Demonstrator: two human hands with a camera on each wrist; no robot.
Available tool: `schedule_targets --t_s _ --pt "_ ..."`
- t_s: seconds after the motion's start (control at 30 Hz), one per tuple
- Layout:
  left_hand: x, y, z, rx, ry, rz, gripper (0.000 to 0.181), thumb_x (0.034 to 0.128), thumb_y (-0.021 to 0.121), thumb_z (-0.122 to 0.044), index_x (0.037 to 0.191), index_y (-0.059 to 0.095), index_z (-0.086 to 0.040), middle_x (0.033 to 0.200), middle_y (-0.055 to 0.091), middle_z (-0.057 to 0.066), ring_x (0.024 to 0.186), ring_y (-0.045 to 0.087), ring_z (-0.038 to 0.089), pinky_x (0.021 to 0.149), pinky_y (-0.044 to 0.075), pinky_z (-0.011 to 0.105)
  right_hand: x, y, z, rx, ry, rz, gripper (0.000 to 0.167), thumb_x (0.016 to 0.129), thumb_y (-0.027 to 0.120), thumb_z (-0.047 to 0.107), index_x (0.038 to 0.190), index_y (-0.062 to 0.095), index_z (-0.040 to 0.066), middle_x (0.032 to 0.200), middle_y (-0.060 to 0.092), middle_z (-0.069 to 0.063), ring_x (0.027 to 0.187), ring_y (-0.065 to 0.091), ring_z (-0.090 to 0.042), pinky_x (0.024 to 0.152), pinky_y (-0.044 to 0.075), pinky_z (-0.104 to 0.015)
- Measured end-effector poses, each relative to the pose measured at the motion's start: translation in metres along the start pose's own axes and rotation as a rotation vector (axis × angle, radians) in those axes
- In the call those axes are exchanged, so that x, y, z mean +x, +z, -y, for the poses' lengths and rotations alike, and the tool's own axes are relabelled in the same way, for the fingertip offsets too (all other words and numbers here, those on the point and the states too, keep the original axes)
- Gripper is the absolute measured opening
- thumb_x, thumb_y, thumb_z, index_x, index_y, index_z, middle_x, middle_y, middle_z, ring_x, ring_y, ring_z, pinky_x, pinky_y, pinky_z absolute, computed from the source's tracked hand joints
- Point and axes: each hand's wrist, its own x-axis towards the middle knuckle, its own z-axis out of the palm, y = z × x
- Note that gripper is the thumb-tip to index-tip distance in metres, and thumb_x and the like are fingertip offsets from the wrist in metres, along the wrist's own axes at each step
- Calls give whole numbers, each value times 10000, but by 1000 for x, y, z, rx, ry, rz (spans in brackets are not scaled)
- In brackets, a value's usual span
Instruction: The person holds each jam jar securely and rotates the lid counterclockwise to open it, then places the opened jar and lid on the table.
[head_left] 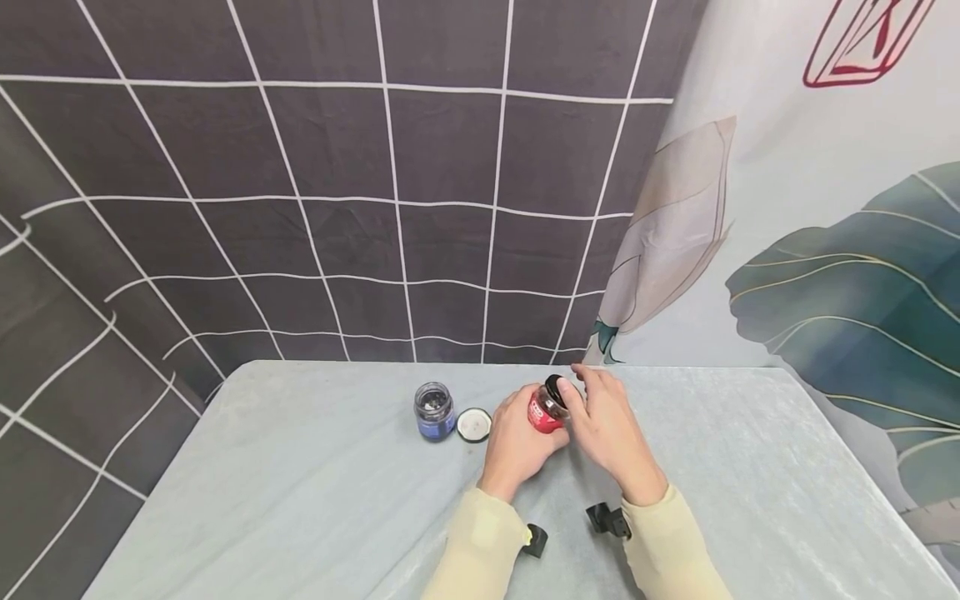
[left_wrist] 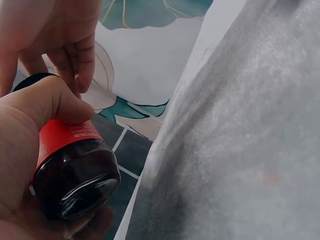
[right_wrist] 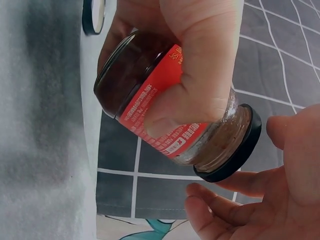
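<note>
Ngl, the red-labelled jar (head_left: 542, 416) is tilted in the left hand's (head_left: 517, 446) grip, lower frame just right of centre, and with the right hand (head_left: 611, 427) loose and uncurled by the black lid (head_left: 554, 389), a slack hold could drop it.

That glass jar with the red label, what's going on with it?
A person's left hand grips the red-labelled glass jar, tilted, with its round black lid on. The right hand is open around the lid, thumb clear of it. Nearby, an uncapped blue-labelled glass jar stands beside a loose round lid, pale inside up.
</note>
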Motion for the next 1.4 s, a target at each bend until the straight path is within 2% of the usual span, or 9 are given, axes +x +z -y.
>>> schedule_targets --t_s 0.23,0.6,0.83,1.13,1.4 --pt "-2 0 1 -8 -28 -13 609 688 829 -277 1257 644 -160 1116 681 14 1020 637 214 892 506 379 -1 1 0 -3 -6 -1 510 1066 469 328 1345 540 -94 1314 556 -304 1261 461 -470 1034 377 -572" --pt "-1 2 0 6 32 -8 619 701 848 -355 1257 644 -174 1109 682 4 1006 636 185 886 506 364 -1 2 1 -11 -11 -1 511 1066 465 335 1327 553 -95 1289 566 -306 1261 462 -484 1041 376 -577" --pt "-1 1 0 -6 58 -19 618 710 853 -346 1258 640 -155 1124 682 17 993 652 194 875 522 354 -2 2 2 -12 -5 3 534 1065 466 357 1331 549 -99 1306 558 -313 1279 452 -484 1058 367 -578" --pt "-1 2 0 23 16 4 668 678 886 -310 1268 622 -140 1106 691 19 967 649 172 844 525 322 -3 3 4 -4 27 16 537 1061 463 362 1323 552 -98 1225 599 -286 1216 506 -456 1036 388 -564" --pt "-1 3 -4 71 23 -17 698 672 905 -334 1265 615 -109 1109 683 51 954 658 205 821 533 344 -1 1 5 -25 75 21 563 1064 445 384 1310 554 -110 1125 629 -265 1117 562 -433 972 428 -567"
